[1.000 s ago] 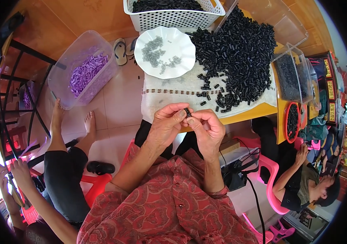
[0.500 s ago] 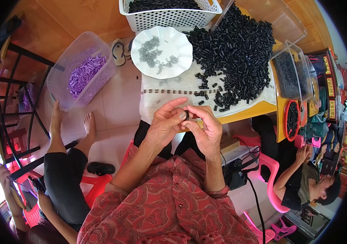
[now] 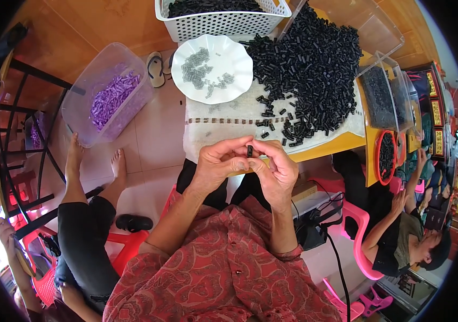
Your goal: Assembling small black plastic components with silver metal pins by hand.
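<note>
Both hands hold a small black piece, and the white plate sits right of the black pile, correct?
No: in the head view the white plate sits left of the black pile. The left hand and right hand hold a small black piece.

Looks like a home room serving as a small hand workshop. Domestic signs: glossy pale-pink tiled floor (image 3: 156, 126), beige flip-flop sandal (image 3: 157, 79), seated co-worker's bare foot (image 3: 117, 162), pink plastic chair (image 3: 359, 216). Workshop signs: heap of small black plastic parts (image 3: 317, 70) on white cloth (image 3: 199, 137), white perforated plastic basket (image 3: 229, 27), clear plastic bin (image 3: 128, 112) of purple pieces (image 3: 112, 99).
</note>
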`<act>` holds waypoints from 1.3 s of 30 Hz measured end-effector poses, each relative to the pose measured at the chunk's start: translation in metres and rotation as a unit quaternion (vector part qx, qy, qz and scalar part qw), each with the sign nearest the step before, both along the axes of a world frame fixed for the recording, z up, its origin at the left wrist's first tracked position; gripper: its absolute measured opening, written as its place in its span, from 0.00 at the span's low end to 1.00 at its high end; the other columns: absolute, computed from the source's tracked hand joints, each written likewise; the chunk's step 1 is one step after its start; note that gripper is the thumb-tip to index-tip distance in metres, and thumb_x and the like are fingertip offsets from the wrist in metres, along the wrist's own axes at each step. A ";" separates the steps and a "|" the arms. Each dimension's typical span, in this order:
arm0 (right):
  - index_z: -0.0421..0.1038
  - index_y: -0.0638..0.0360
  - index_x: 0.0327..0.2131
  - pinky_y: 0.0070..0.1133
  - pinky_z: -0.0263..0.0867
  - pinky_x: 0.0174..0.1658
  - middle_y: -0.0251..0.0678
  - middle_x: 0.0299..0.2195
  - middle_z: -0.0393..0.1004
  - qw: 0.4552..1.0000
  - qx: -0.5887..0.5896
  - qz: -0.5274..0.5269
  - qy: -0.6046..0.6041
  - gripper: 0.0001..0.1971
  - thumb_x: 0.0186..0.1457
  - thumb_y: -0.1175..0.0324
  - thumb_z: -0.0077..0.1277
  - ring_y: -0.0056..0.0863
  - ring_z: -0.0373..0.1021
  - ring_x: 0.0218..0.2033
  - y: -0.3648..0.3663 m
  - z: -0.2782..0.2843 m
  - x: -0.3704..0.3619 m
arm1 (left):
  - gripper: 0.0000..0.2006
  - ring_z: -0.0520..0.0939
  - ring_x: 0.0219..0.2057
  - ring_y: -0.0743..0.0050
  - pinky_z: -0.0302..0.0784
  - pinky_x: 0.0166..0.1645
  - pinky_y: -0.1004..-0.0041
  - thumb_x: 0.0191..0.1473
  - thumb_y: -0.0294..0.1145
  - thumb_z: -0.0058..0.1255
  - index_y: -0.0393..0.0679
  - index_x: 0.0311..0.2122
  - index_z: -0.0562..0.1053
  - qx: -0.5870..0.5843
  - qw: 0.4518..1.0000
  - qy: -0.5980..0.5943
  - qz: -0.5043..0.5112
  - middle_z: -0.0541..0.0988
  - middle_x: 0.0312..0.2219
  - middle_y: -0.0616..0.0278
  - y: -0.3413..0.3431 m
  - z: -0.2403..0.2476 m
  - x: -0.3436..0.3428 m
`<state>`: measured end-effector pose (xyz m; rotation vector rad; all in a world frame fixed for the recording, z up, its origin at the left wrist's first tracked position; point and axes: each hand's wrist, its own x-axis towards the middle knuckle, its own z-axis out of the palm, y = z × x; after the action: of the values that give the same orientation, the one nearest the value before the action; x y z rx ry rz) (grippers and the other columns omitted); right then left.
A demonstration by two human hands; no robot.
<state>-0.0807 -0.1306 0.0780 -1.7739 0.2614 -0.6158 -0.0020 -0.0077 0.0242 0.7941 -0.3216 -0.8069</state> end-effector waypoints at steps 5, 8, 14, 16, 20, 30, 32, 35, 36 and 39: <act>0.72 0.68 0.41 0.16 0.68 0.37 0.38 0.34 0.74 0.999 0.033 0.008 -0.016 0.16 0.45 0.84 0.59 0.21 0.71 0.33 0.001 -0.004 0.000 | 0.21 0.79 0.33 0.80 0.78 0.41 0.78 0.50 0.20 0.56 0.39 0.51 0.72 0.015 1.000 -0.007 0.012 0.79 0.34 0.62 0.000 0.006 0.000; 0.72 0.68 0.41 0.16 0.68 0.37 0.37 0.35 0.73 0.997 0.071 0.008 -0.011 0.16 0.46 0.85 0.58 0.21 0.71 0.33 0.003 -0.003 -0.001 | 0.20 0.79 0.34 0.79 0.79 0.43 0.78 0.52 0.20 0.55 0.39 0.51 0.72 0.001 1.000 0.008 0.012 0.79 0.35 0.62 0.001 0.005 -0.001; 0.72 0.67 0.42 0.16 0.67 0.40 0.37 0.35 0.72 0.998 0.066 -0.016 -0.007 0.17 0.46 0.85 0.57 0.21 0.70 0.35 -0.002 -0.004 -0.001 | 0.19 0.79 0.38 0.77 0.78 0.45 0.76 0.54 0.21 0.53 0.38 0.52 0.70 -0.002 1.000 0.029 0.009 0.78 0.38 0.61 -0.007 0.017 -0.004; 0.72 0.65 0.44 0.18 0.66 0.41 0.37 0.36 0.73 0.999 0.026 -0.018 0.018 0.20 0.44 0.84 0.58 0.23 0.70 0.36 0.000 -0.004 -0.001 | 0.19 0.79 0.39 0.76 0.77 0.47 0.75 0.55 0.21 0.51 0.38 0.53 0.70 -0.033 0.998 0.035 0.032 0.78 0.40 0.60 -0.008 0.013 -0.004; 0.72 0.64 0.44 0.20 0.67 0.42 0.37 0.38 0.74 1.000 -0.018 0.002 0.007 0.21 0.43 0.84 0.58 0.26 0.70 0.36 0.003 0.002 0.002 | 0.14 0.80 0.36 0.76 0.77 0.43 0.76 0.57 0.22 0.49 0.37 0.49 0.72 0.034 0.995 0.049 0.077 0.79 0.37 0.58 -0.008 0.012 -0.001; 0.76 0.62 0.32 0.21 0.66 0.31 0.36 0.29 0.77 0.991 -0.122 -0.006 0.062 0.07 0.47 0.80 0.57 0.28 0.71 0.28 0.001 -0.012 -0.016 | 0.10 0.79 0.27 0.75 0.78 0.35 0.75 0.57 0.26 0.50 0.31 0.42 0.73 0.101 0.978 -0.022 0.181 0.79 0.30 0.59 -0.045 0.062 0.129; 0.76 0.62 0.33 0.20 0.66 0.31 0.36 0.27 0.77 0.988 -0.136 0.033 0.067 0.07 0.46 0.79 0.58 0.29 0.72 0.28 0.005 -0.013 -0.020 | 0.10 0.79 0.27 0.73 0.79 0.35 0.74 0.58 0.26 0.49 0.30 0.41 0.73 0.082 0.976 -0.050 0.194 0.79 0.29 0.58 -0.060 0.074 0.175; 0.76 0.62 0.33 0.20 0.66 0.31 0.36 0.27 0.77 0.989 -0.141 0.014 0.050 0.07 0.47 0.79 0.58 0.30 0.72 0.28 0.009 -0.020 -0.025 | 0.14 0.80 0.31 0.66 0.80 0.39 0.71 0.57 0.24 0.49 0.25 0.46 0.69 0.043 0.973 -0.091 0.209 0.77 0.34 0.50 -0.077 0.087 0.245; 0.76 0.63 0.33 0.21 0.67 0.32 0.38 0.28 0.77 0.987 -0.145 0.021 0.059 0.07 0.47 0.80 0.57 0.32 0.73 0.29 0.007 -0.020 -0.028 | 0.14 0.80 0.31 0.66 0.80 0.39 0.71 0.57 0.24 0.49 0.25 0.46 0.69 0.041 0.974 -0.090 0.205 0.77 0.34 0.50 -0.083 0.092 0.260; 0.74 0.63 0.32 0.25 0.70 0.33 0.42 0.30 0.76 0.992 -0.104 0.000 0.071 0.07 0.47 0.81 0.55 0.37 0.74 0.31 0.006 -0.022 -0.031 | 0.23 0.80 0.36 0.58 0.81 0.43 0.67 0.55 0.20 0.50 0.20 0.53 0.60 0.046 0.966 -0.094 0.235 0.73 0.40 0.43 -0.092 0.098 0.282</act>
<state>-0.1121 -0.1244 0.0559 -2.0233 0.3024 -0.5327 0.2801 -0.0992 0.1220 0.9900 -0.2509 -0.3022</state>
